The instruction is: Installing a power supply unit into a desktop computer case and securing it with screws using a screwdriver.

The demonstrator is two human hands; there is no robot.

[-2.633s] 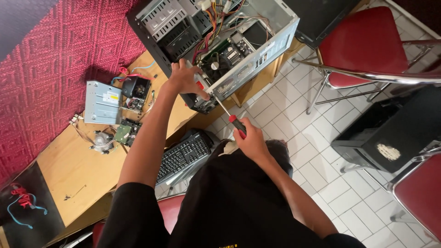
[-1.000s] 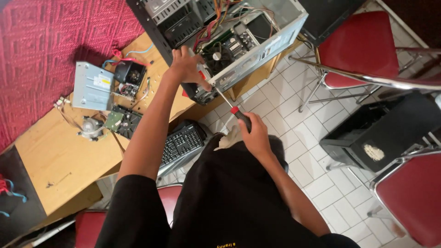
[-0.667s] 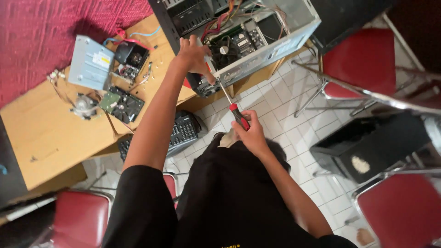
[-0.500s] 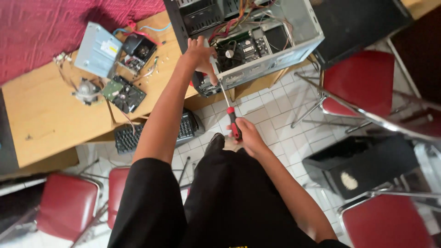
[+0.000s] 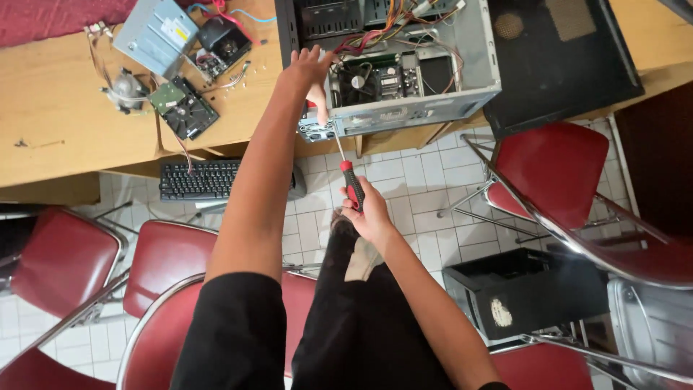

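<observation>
Two hands busy: left (image 5: 307, 72) braced flat on open grey metal computer case (image 5: 404, 65) atop wooden surface (image 5: 65, 123); right (image 5: 368, 213) clamped round red-handled screwdriver (image 5: 346, 170), tip at case edge. Several parts already out.

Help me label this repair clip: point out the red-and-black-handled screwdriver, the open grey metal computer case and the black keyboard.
Red-and-black-handled screwdriver (image 5: 351, 186), head view, on its handle above the right hand.
Open grey metal computer case (image 5: 419, 114), head view, on its near rear panel.
Black keyboard (image 5: 201, 180), head view, on its keys.

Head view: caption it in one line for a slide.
Right hand drives a red-handled screwdriver into an open computer case that the left hand steadies.
</observation>
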